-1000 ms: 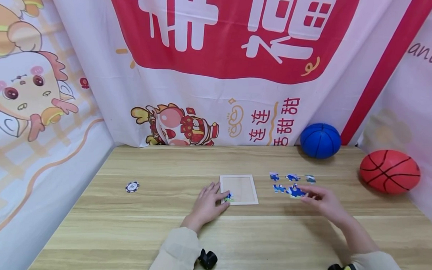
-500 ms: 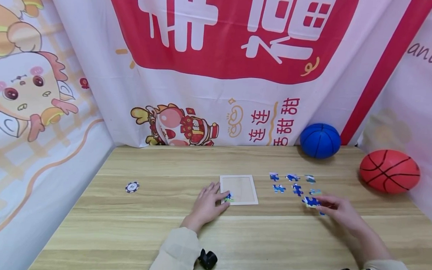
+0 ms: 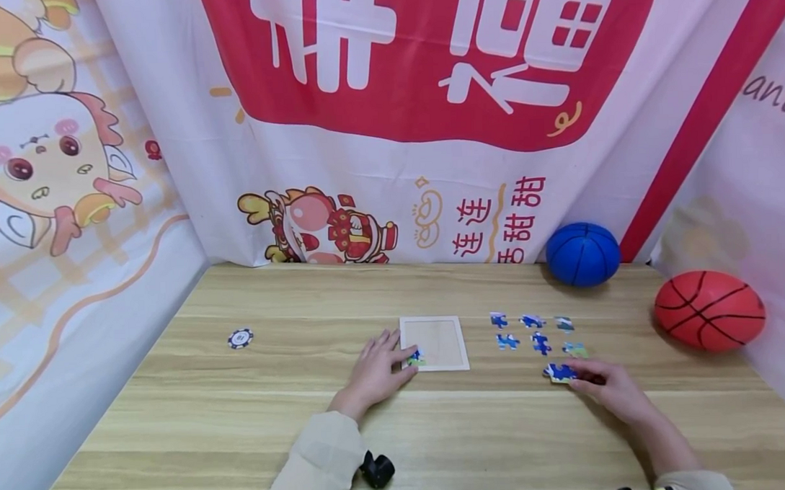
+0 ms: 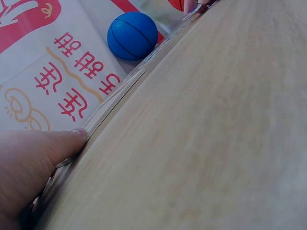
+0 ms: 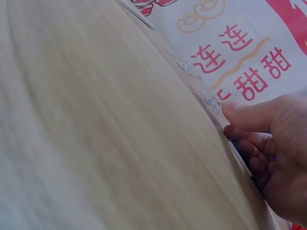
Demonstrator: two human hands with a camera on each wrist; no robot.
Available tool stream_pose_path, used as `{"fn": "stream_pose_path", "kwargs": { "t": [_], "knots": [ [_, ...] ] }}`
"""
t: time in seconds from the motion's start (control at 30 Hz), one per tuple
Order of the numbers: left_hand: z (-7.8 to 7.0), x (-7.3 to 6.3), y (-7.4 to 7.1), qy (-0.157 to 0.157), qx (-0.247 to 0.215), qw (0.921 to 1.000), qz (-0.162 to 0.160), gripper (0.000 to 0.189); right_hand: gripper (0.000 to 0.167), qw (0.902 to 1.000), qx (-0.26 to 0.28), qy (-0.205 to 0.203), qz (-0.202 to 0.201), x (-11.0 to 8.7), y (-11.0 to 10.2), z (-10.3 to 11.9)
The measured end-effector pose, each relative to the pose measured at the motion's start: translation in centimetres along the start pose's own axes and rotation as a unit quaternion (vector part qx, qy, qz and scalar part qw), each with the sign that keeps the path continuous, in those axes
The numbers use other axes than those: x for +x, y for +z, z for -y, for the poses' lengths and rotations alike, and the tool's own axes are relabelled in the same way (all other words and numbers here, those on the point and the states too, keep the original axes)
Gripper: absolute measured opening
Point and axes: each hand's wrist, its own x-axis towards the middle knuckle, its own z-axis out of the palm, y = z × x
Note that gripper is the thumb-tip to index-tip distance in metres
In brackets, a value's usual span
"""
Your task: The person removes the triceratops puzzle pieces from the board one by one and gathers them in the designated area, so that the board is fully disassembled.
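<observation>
My right hand [image 3: 608, 390] pinches a blue and white jigsaw puzzle piece [image 3: 559, 372] by its right side, low over the table, at the near side of the loose pieces. In the right wrist view the thumb and curled fingers of the right hand [image 5: 271, 148] come together close to the tabletop. My left hand [image 3: 374, 370] rests with spread fingers at the left side of a square puzzle frame [image 3: 464, 343], its fingertips on the rim. One blue and green piece [image 3: 417, 358] lies in the frame's near left corner, partly covered by a finger.
Several loose puzzle pieces [image 3: 540, 343] lie in rows right of the frame. A blue ball [image 3: 582, 255] and a red ball [image 3: 709, 310] sit at the back right. On the left lies a poker chip [image 3: 241, 340]. Printed cloth [image 3: 389, 158] hangs behind the wooden table [image 3: 243, 423].
My right hand has moved right and nearer to me with the puzzle piece, then slightly back left, uncovering pieces beneath its first position. The left hand and the frame have stayed put.
</observation>
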Motion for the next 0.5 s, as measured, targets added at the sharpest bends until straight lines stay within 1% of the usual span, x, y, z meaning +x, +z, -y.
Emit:
{"fn": "stream_pose_path", "kwargs": {
  "t": [0.27,0.5],
  "knots": [
    [0.0,0.01,0.01,0.004,0.002,1.0,-0.005,0.041,0.035,0.9991,-0.039,-0.016,-0.009,0.35,0.52,-0.16],
    [0.03,0.01,0.1,0.002,-0.001,1.0,-0.003,0.041,0.032,0.9979,-0.064,-0.012,-0.007,0.53,0.66,0.15]
  ]
}}
